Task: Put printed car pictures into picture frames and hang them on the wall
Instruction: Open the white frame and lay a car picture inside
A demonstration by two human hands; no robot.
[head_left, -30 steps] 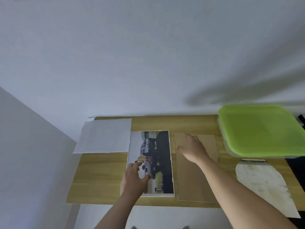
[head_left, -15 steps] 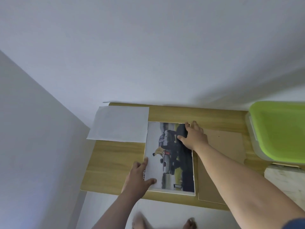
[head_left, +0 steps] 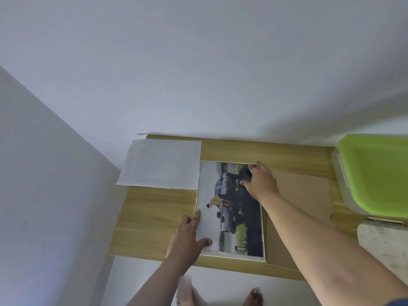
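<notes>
A printed car picture (head_left: 229, 208) lies flat on a white-edged frame on the wooden table (head_left: 154, 208), in the middle of the view. My left hand (head_left: 187, 237) grips the picture's near left edge, thumb on top and fingers along the side. My right hand (head_left: 260, 182) holds its far right corner, thumb on the print. A brown cardboard backing sheet (head_left: 304, 195) lies just right of the picture, partly under my right forearm.
A blank white sheet (head_left: 161, 164) lies at the table's far left, overhanging the edge. A green-lidded plastic box (head_left: 375, 173) stands at the right, with a pale rounded board (head_left: 384, 241) in front of it. White walls stand behind and to the left.
My right hand left the cardboard and came onto the picture's far right corner. My left hand slid to the picture's left edge. The camera turned left.
</notes>
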